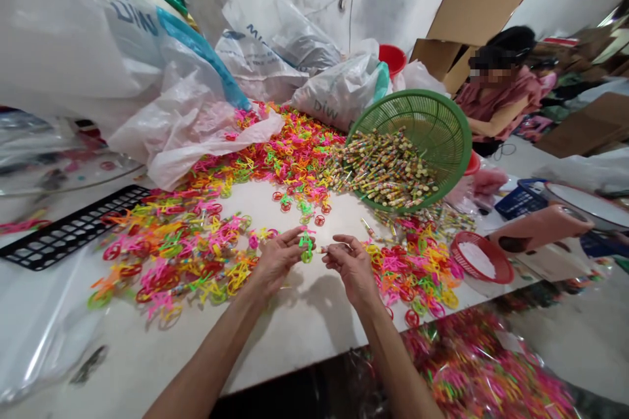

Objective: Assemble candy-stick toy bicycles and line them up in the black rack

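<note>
My left hand point(279, 256) pinches a small green plastic ring piece point(306, 245) above the white table point(304, 321). My right hand point(350, 262) is closed on a thin candy stick point(324, 249) whose tip points toward the green piece. The two hands are nearly touching. To the left lies a wide heap of neon plastic pieces point(187, 242) in pink, orange, yellow and green. A smaller heap point(417, 268) lies to the right of my right hand.
A tilted green basket point(432, 121) spills candy sticks point(388, 167). A red dish point(479, 258) with white powder sits at right, a black grid tray point(69, 229) at left. Large plastic bags point(162, 78) fill the back. Another person point(501, 88) sits beyond the basket, by a cardboard box point(472, 6).
</note>
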